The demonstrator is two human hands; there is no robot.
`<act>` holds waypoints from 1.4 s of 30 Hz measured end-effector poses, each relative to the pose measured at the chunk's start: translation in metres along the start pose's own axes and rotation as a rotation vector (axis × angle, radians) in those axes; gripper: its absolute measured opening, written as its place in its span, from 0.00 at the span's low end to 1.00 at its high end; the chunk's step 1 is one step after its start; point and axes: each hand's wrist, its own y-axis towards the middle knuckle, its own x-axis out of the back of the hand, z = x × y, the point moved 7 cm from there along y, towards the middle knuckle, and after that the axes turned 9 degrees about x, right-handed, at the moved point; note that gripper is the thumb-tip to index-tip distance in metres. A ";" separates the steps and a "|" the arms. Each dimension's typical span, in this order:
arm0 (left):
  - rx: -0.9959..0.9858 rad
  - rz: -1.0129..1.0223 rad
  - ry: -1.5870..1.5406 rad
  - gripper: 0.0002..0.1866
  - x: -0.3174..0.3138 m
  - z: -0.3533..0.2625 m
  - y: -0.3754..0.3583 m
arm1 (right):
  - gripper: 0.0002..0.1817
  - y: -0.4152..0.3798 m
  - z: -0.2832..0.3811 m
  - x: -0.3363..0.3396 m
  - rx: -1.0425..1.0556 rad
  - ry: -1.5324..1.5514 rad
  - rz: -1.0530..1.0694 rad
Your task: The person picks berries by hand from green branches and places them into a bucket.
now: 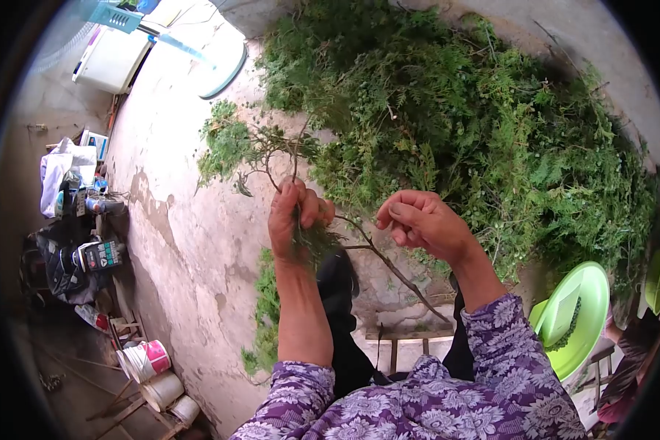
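My left hand [293,220] is closed around a thin brown evergreen branch [397,273]. The branch's bare stem slants down to the right, below my right hand, and its leafy twigs [271,143] stick out above and below my left fist. To the right of it, my right hand [425,224] is raised with its fingers curled in and the thumb against them. Whatever those fingers may hold is hidden. Beyond both hands lies a large heap of green evergreen cuttings [447,125], with small round cones among the foliage.
A bright green basin [598,293] with small dark green pieces in it stands at the right. Loose sprigs [266,315] lie on the floor by my left forearm. Buckets [145,361] line the left side, and a fan base [224,73] stands at the upper left.
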 end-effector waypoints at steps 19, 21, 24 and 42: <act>0.288 0.144 0.811 0.17 -0.027 0.067 0.000 | 0.12 0.008 0.011 0.016 0.230 0.021 -0.156; 0.283 0.069 0.790 0.21 -0.026 0.062 0.000 | 0.12 0.009 0.006 0.020 0.208 -0.170 -0.175; 0.225 0.012 0.633 0.24 -0.027 0.054 0.004 | 0.12 0.009 0.005 0.016 0.247 -0.472 -0.159; 0.122 -0.434 0.561 0.10 0.012 0.040 0.001 | 0.11 0.006 -0.004 -0.008 0.235 -0.649 -0.047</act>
